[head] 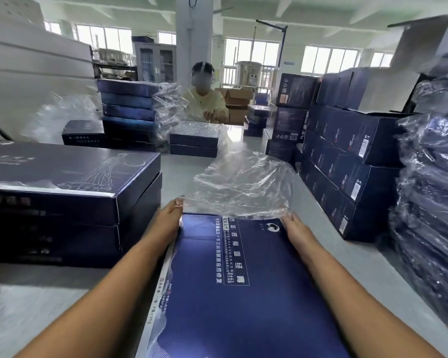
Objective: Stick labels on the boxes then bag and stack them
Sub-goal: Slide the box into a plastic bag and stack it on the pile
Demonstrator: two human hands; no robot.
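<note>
A dark blue flat cardboard box (243,293) with white lettering fills the lower centre of the frame, over the pale grey bench (36,301). The left hand (170,222) and right hand (299,232) sit at its two far corners, fingers clamped on the mouth of a clear crinkled plastic bag (243,182) (its rim just overlaps the box's far edge). A stack of matching blue boxes (62,197) stands at left, and plastic-wrapped stacks (429,202) stand at right.
</note>
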